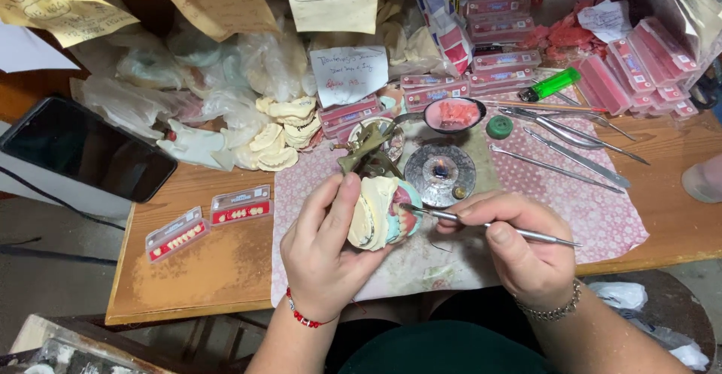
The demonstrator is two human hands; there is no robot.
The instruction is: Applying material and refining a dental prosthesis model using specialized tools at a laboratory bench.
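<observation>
My left hand (325, 246) grips a dental model (380, 212), a cream plaster cast with pink and teal wax, set in a brass articulator (366, 151) that sticks up behind it. My right hand (513, 242) holds a thin metal wax tool (489, 226) like a pen. The tool's tip touches the pink wax on the model's right side. Both hands hover over a pink patterned mat (602, 208) at the desk's front edge.
A small burner disc (440, 171), a spoon of pink wax (454, 114), a green lighter (549, 85) and several metal instruments (571, 137) lie behind the hands. Tooth strips (207, 221), plaster casts (282, 130), a dark tablet (83, 148) and pink boxes (504, 69) crowd the wooden desk (210, 269).
</observation>
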